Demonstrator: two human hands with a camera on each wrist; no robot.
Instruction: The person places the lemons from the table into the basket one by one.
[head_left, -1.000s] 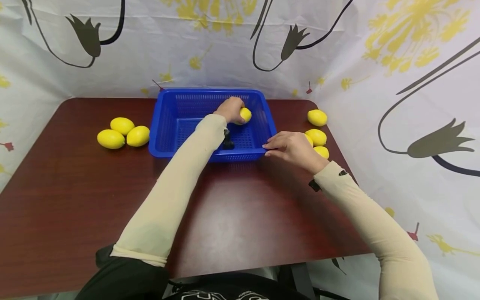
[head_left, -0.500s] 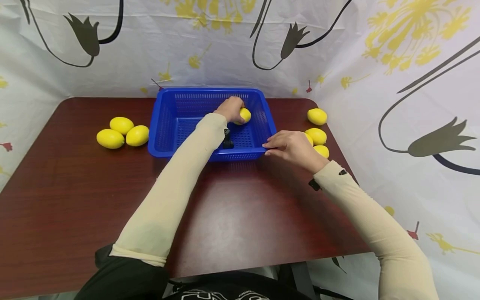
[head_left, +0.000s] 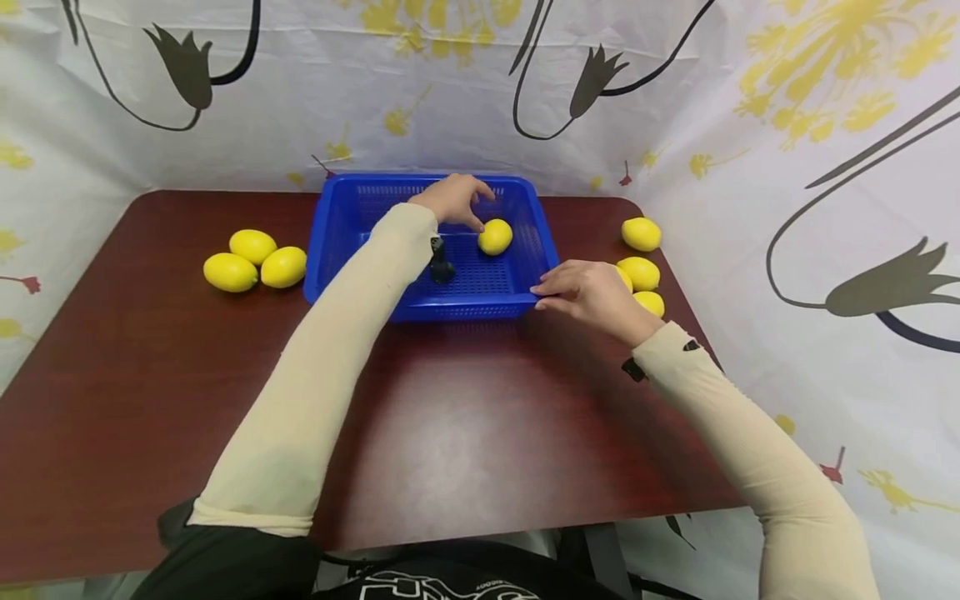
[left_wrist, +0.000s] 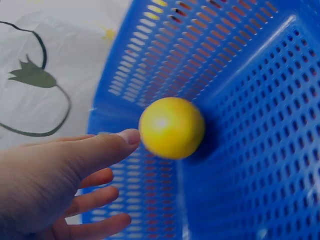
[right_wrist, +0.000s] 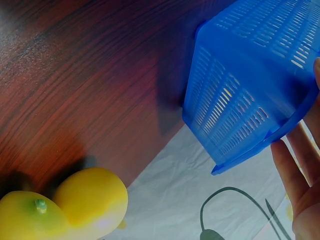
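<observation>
One yellow lemon [head_left: 496, 237] lies in the right part of a blue plastic basket [head_left: 465, 310]. My left hand [head_left: 452, 200] hovers inside the basket just left of that fruit, its fingers spread and curved around nothing. In the left wrist view, the thumb tip comes right up to the edge of the lemon [left_wrist: 172, 128], the other fingers hanging loose below. At the basket's near right corner, my right hand [head_left: 596, 300] pinches the rim between thumb and fingers. The right wrist view has these fingers along the rim of the basket [right_wrist: 250, 155].
Three lemons [head_left: 255, 260] sit in a cluster on the dark red table [head_left: 150, 400], left of the basket. Several more lemons [head_left: 640, 273] are by the right edge, partly behind the right hand. A patterned white sheet [head_left: 450, 100] rises behind the table.
My left hand has let go of the lemon and drawn back up and left, fingers opening. The lemon stays in the basket. My right hand keeps its hold on the rim.
</observation>
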